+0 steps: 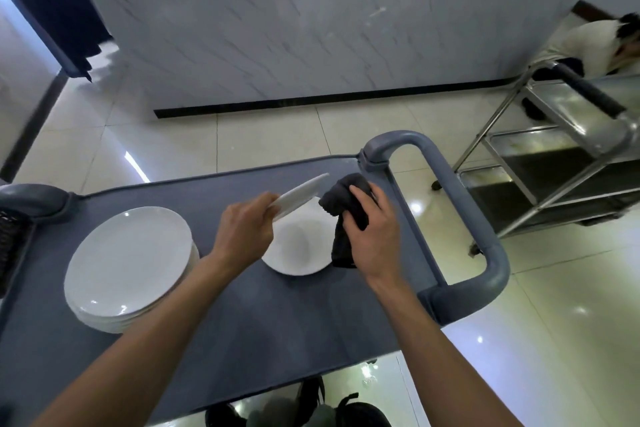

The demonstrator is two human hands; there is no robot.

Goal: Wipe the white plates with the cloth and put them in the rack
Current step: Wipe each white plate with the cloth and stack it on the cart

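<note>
Left hand [242, 236] tilts glossy white plate [299, 196] beside dark cloth [346, 215].

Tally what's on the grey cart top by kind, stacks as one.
Stack of white plates: 1
Loose white plates: 2, one tilted in the left hand, one flat
Dark cloth, in the right hand: 1
Total: 4

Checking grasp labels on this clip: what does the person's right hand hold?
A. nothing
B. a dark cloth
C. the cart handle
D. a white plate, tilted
B: the right hand grips the dark cloth beside the tilted plate, which the left hand holds.
</note>
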